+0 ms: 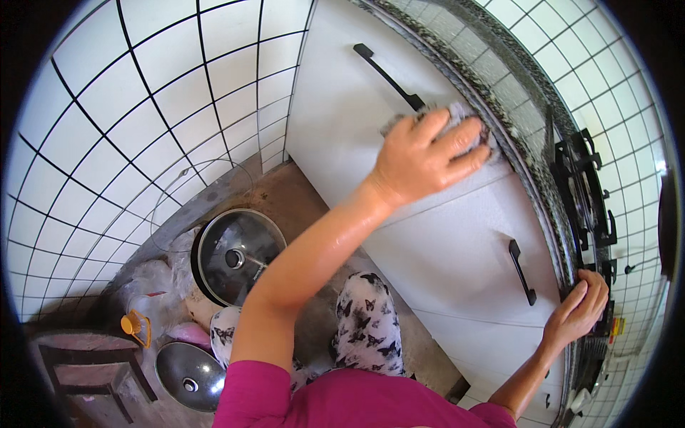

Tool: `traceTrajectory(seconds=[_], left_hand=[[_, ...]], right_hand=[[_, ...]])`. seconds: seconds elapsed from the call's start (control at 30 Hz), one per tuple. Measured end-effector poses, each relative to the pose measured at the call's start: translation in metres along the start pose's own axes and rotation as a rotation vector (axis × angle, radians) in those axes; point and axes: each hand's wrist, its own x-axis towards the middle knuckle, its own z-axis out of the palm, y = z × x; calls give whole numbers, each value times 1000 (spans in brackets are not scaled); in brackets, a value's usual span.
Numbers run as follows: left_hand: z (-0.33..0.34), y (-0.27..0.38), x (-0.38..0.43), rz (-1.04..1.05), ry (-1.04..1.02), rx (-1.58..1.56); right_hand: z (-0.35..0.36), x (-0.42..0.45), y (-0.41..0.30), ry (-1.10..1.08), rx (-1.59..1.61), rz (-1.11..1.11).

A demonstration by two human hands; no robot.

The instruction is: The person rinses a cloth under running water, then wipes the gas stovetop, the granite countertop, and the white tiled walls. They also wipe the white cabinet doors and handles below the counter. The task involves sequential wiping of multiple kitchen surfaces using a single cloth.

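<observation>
My left hand (pixel 428 155) presses a wet, greyish cloth or scrubber (pixel 463 120) against a white cabinet door (pixel 342 107), beside the lower end of its black bar handle (pixel 389 77). Fingers are spread over the cloth, which looks foamy; its exact kind cannot be told. My right hand (pixel 580 305) rests on the edge of the speckled granite countertop (pixel 540 192), near the gas hob (pixel 583 187). Between the hands, a second black handle (pixel 522 272) is on the neighbouring white door (pixel 471 257).
Down on the floor by the tiled wall (pixel 160 107) stands a large pan with a glass lid (pixel 241 257). Another lidded pan (pixel 190 374), clear plastic bags (pixel 152 278), a bottle's orange cap (pixel 131 322) and a dark wooden chair or stool (pixel 96 369) are at the lower left.
</observation>
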Motion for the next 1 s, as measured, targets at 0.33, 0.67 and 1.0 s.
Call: traceTrajectory(seconds=[0.33, 0.67, 1.0], left_hand=[[18, -174, -5, -314, 34, 40], [31, -171, -88, -790, 4, 7], [-13, -91, -70, -988, 60, -313]], right_hand=[[-2, -3, -1, 0, -27, -7], [3, -3, -8, 18, -59, -44], [7, 1, -10, 33, -38, -33]])
